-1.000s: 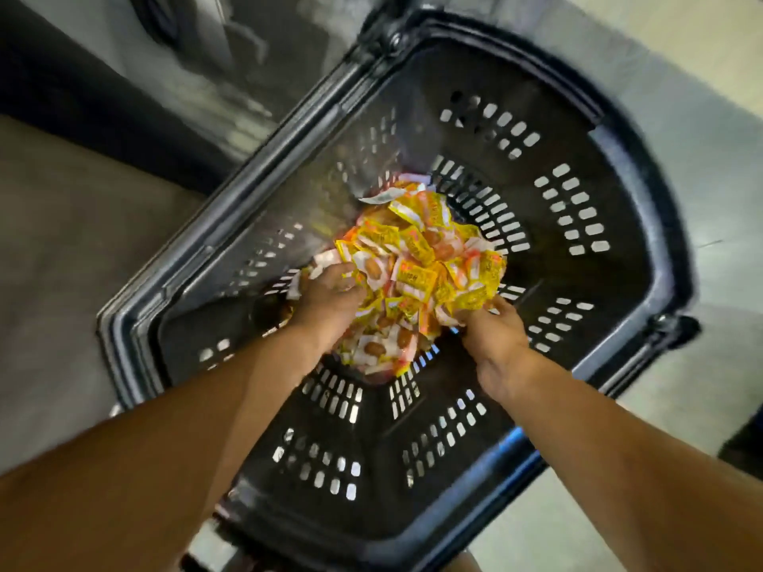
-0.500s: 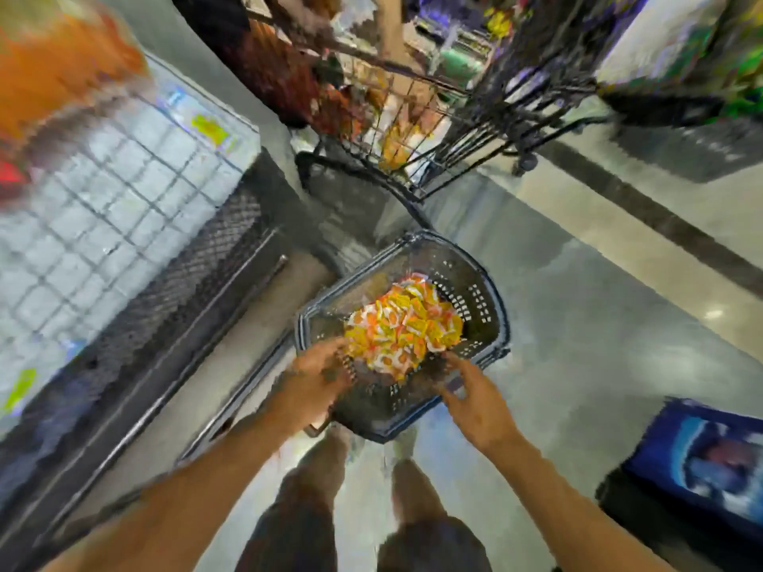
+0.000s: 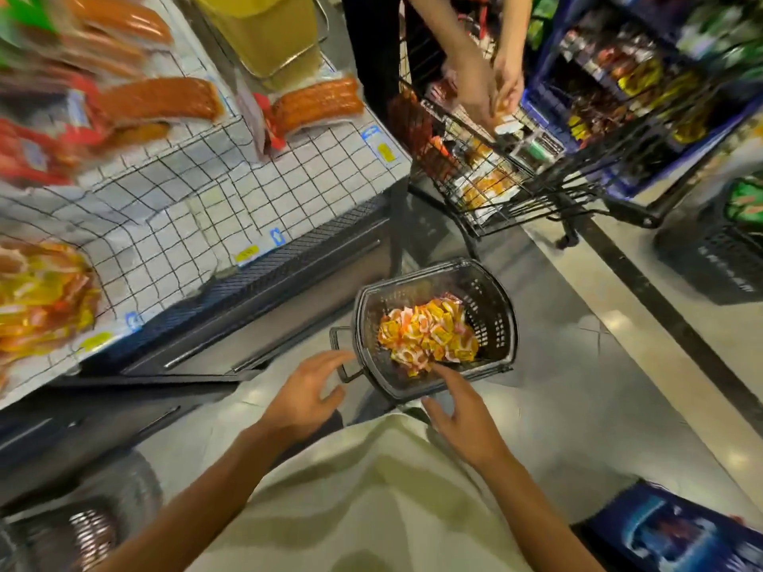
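Packet pile (image 3: 429,337) sits heaped inside the basket (image 3: 493,307), mid-bottom. L hand (image 3: 307,396) hovers just off basket's near-left corner, fingers spread, holding nothing. R hand (image 3: 466,421) at basket's near rim, fingers splayed, empty too.

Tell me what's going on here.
A person stands over a basket on the shop floor; it holds a heap of yellow-orange packets. The left hand and right hand hover open by its near rim, holding nothing. A chiller shelf with sausage packs is alongside, and another person's hands sort goods in a trolley.
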A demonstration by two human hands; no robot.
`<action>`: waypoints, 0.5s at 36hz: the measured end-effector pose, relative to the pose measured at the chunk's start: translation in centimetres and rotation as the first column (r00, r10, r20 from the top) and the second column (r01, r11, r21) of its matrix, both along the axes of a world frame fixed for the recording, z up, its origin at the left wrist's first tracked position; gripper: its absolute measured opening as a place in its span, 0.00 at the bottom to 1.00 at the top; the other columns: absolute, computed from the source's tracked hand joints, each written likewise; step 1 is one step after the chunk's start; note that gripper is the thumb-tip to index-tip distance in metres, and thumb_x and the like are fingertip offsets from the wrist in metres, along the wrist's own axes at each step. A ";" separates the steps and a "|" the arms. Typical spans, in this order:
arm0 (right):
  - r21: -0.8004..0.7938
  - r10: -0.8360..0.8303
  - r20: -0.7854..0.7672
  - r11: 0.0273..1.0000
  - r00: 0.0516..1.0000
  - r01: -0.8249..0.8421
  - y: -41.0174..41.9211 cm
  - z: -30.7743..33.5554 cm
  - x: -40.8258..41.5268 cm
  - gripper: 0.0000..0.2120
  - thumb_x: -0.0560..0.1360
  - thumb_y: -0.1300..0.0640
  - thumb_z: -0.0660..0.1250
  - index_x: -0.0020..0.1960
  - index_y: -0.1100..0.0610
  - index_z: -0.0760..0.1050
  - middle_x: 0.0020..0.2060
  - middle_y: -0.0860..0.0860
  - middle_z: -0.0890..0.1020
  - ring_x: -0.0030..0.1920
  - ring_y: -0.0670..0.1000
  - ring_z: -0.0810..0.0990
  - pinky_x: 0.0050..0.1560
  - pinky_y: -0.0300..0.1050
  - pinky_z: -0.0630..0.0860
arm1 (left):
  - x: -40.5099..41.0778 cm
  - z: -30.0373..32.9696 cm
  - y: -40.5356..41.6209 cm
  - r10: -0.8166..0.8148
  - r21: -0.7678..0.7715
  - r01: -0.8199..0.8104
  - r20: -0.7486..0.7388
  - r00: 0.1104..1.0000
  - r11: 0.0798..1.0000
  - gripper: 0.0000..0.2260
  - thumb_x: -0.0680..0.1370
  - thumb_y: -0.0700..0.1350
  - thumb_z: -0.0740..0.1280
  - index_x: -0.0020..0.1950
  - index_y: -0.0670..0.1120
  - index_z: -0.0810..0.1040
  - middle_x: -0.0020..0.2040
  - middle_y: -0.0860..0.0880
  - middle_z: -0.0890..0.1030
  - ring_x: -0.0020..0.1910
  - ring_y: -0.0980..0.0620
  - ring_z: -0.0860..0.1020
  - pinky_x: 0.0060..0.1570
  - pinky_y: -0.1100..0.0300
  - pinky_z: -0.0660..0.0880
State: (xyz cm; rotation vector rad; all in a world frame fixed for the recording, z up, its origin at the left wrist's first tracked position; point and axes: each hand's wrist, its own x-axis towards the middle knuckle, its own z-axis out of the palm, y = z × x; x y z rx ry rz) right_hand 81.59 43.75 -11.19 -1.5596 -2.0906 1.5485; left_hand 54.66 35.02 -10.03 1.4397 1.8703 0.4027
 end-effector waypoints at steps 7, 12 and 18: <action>0.101 0.174 0.015 0.979 0.985 -0.175 -0.3 1.7 -4.1 0.24 0.79 0.56 0.70 0.74 0.54 0.70 0.68 0.47 0.74 0.71 0.51 0.72 0.64 0.33 0.68 | -4.2 2.1 -5.2 0.120 0.104 -0.118 -0.010 0.993 0.988 0.22 0.79 0.42 0.69 0.71 0.56 0.72 0.69 0.61 0.70 0.70 0.64 0.64 0.69 0.78 0.50; 0.157 0.228 0.101 0.958 0.968 -0.242 -1.8 2.3 -8.5 0.28 0.80 0.55 0.69 0.77 0.57 0.66 0.72 0.53 0.73 0.72 0.52 0.70 0.71 0.42 0.65 | -8.6 2.1 -10.7 0.226 0.112 -0.217 -0.070 0.972 0.970 0.22 0.81 0.47 0.66 0.75 0.55 0.69 0.76 0.58 0.65 0.78 0.55 0.58 0.77 0.60 0.51; 0.217 0.270 0.160 0.929 0.949 -0.301 -7.3 3.3 -15.2 0.27 0.78 0.53 0.72 0.74 0.56 0.71 0.70 0.52 0.76 0.71 0.53 0.73 0.66 0.32 0.60 | -13.8 3.6 -18.9 0.354 0.181 -0.330 -0.126 0.927 0.927 0.24 0.80 0.46 0.68 0.75 0.53 0.69 0.76 0.55 0.66 0.79 0.47 0.60 0.78 0.45 0.56</action>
